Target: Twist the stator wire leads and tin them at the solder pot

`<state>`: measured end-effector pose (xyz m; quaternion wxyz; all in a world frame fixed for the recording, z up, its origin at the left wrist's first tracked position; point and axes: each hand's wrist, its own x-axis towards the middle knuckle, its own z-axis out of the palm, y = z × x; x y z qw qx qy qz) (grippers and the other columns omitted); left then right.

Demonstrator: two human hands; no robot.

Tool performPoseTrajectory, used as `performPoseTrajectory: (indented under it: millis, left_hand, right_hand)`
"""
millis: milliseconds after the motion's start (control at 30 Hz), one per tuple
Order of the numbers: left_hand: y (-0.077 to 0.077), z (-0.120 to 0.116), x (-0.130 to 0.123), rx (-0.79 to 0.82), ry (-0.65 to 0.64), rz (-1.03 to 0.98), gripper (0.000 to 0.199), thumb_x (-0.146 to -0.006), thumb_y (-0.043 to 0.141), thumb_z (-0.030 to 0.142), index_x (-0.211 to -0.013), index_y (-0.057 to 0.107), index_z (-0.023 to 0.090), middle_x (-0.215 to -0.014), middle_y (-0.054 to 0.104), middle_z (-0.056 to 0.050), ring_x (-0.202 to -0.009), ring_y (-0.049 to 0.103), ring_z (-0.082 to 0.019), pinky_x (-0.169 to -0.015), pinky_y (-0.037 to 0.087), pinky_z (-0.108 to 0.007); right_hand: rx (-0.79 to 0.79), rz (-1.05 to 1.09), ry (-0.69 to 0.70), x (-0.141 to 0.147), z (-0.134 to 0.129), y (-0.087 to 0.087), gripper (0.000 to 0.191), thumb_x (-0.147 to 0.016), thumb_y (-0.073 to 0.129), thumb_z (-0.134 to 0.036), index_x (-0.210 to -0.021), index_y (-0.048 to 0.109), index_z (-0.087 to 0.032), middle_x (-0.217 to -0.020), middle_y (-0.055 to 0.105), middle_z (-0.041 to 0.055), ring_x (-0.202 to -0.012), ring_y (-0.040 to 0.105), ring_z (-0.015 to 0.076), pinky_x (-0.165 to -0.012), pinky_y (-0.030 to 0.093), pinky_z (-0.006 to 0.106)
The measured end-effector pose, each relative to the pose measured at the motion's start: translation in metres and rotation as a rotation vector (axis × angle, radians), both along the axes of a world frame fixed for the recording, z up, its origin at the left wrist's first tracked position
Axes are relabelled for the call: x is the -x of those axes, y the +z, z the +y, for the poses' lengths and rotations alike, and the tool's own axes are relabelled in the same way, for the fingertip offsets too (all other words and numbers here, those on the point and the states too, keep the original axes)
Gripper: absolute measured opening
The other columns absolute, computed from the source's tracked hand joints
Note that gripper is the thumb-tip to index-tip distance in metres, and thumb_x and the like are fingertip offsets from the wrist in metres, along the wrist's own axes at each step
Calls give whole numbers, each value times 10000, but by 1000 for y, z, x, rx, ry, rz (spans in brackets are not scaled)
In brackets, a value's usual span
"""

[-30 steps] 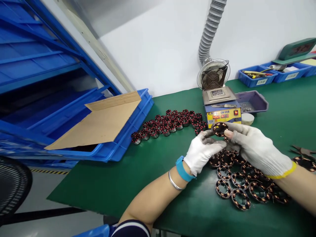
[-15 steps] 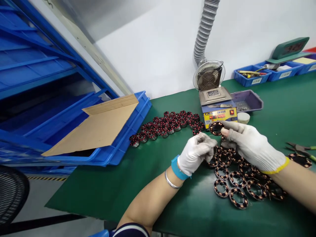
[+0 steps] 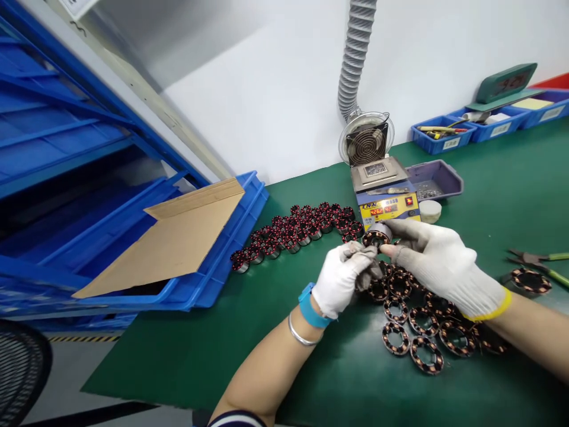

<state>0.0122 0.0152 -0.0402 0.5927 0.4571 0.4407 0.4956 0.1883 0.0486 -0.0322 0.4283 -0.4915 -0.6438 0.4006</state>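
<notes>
Ring (image 3: 377,231), one: dark, copper-marked, silver-walled. Held above the worktop (image 3: 186,344), tilted, its copper face turned toward the wearer.

Right hand (image 3: 438,261), white glove, yellow cuff: fingers pinched the ring, the bare thumb tip at its 4 o'clock, the forefinger at its 1 o'clock.

Left hand (image 3: 342,276), white glove, blue wristband (image 3: 310,307): fingers curled close at the ring's 7 o'clock edge; whether they pinched anything could not be told.

Around the held ring, by clock:
- 12: yellow-fronted unit (image 3: 391,209), red digits lit, fan (image 3: 368,145) behind.
- 2: white tub (image 3: 430,212), just beside the unit; purple tray (image 3: 453,185) beyond.
- 3: pliers (image 3: 536,258), green handles; one loose ring (image 3: 543,283) near them.
- 5: copper-marked rings (image 3: 425,369), grouped, partly under the right hand.
- 9: red-wound rings (image 3: 292,244), in close rows; blue crate (image 3: 237,231) bearing cardboard (image 3: 178,237).
</notes>
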Motion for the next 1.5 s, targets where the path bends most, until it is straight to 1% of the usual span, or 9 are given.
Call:
performPoseTrajectory:
  millis: [133,233,367,500,733,1033,1233,1400,1500]
  left_hand:
    - [31,-7,28,-169,-102,-60,406,-776,752,468,-623,502,187,-521,486,32,-386,382,-66,-377,247,-220]
    - [42,-9,39,-353,70,-11,448,-871,615,555,-624,508,197,-545,491,22,-413,408,-84,-395,303,-237]
    - [26,-4,26,-457,316,394,361,-829,641,557,-861,619,198,-787,651,-38,-602,558,-136,-534,444,-271]
    - [10,-1,9,-471,262,739,166,-794,702,306,-894,628,196,-827,661,-24,-735,599,-163,-711,489,-299]
    - [40,-18,33,-353,-79,315,305,-883,646,427,-690,599,196,-570,576,5,-443,478,-113,-448,374,-256]
    - [27,-6,15,-397,179,488,237,-845,697,399,-756,627,191,-700,638,-3,-616,557,-125,-588,449,-259]
    - [46,-22,41,-268,-351,311,395,-797,727,473,-576,534,209,-507,553,-12,-446,497,-136,-460,387,-287]
    - [35,-9,32,-338,90,473,342,-811,700,475,-669,575,191,-605,567,-2,-537,506,-122,-490,377,-254]
    - [29,-5,19,-358,126,542,230,-794,711,338,-675,596,179,-641,581,12,-592,520,-116,-557,412,-244]
  right_hand:
    - [-35,-25,-86,-4,1,2,591,-707,786,-481,-1246,712,-250,-1000,733,66,-858,680,265,-876,558,454]
    - [-37,9,-65,-5,3,1,560,-703,790,-484,-1207,725,-248,-987,729,62,-815,676,245,-821,567,419]
    - [-48,-5,-43,0,-2,-1,559,-703,790,-498,-1207,724,-263,-999,727,62,-793,671,231,-781,571,394]
    - [-46,-96,-46,2,-8,-1,571,-702,787,-484,-1230,717,-277,-995,729,62,-801,678,248,-735,566,397]
    - [-96,-47,-22,-6,0,-8,592,-724,771,-553,-1248,707,-284,-958,723,54,-754,667,218,-721,565,373]
    - [-82,-102,-10,-1,-11,3,583,-689,789,-532,-1211,730,-279,-844,724,41,-687,647,204,-613,508,327]
    - [-108,-170,-37,-4,-6,2,543,-695,784,-512,-1184,740,-282,-776,712,27,-630,629,185,-565,478,305]
    - [-116,-223,-44,-4,-8,2,542,-703,764,-519,-1183,734,-270,-804,720,32,-649,648,193,-571,500,307]
    - [-125,-290,-38,-2,-11,7,511,-719,735,-475,-1189,727,-272,-851,727,25,-687,664,192,-602,524,309]
